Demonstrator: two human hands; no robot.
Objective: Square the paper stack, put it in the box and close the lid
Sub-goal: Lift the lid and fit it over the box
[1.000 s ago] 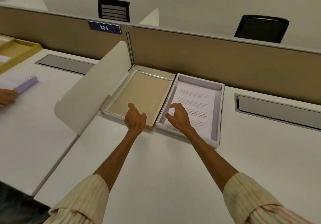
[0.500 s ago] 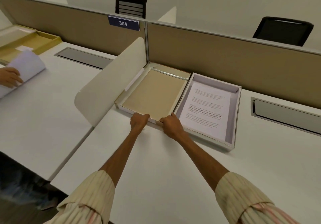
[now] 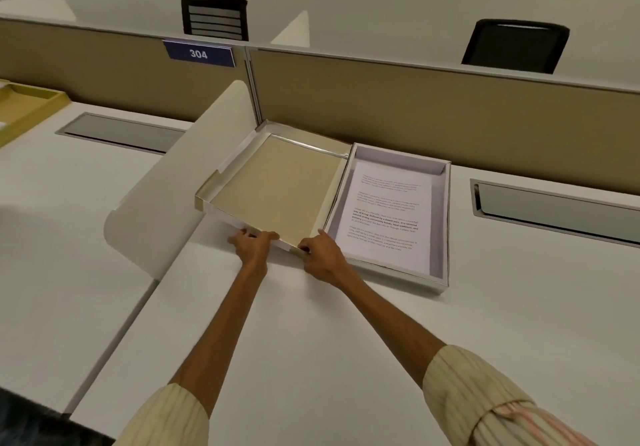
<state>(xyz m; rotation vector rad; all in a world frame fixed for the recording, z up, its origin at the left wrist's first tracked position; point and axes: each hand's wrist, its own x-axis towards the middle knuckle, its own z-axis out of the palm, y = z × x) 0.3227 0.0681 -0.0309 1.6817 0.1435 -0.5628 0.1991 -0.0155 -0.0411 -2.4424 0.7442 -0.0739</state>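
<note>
A white box (image 3: 440, 277) lies open on the desk against the partition, and the printed paper stack (image 3: 386, 213) rests flat inside it. To its left lies the lid (image 3: 277, 182), upside down, its tan inside facing up. Its near edge is raised off the desk. My left hand (image 3: 254, 246) grips that near edge from below and in front. My right hand (image 3: 320, 257) holds the lid's near right corner, beside the box wall.
A curved white divider (image 3: 180, 172) stands left of the lid. The tan partition (image 3: 433, 106) runs behind, with a 304 sign (image 3: 199, 53). Grey cable hatches (image 3: 554, 210) sit in the desk. A yellow tray (image 3: 24, 106) lies far left.
Both hands came from hovering over lid and box to the lid's near edge and took hold of it. The near edge has lifted off the desk.
</note>
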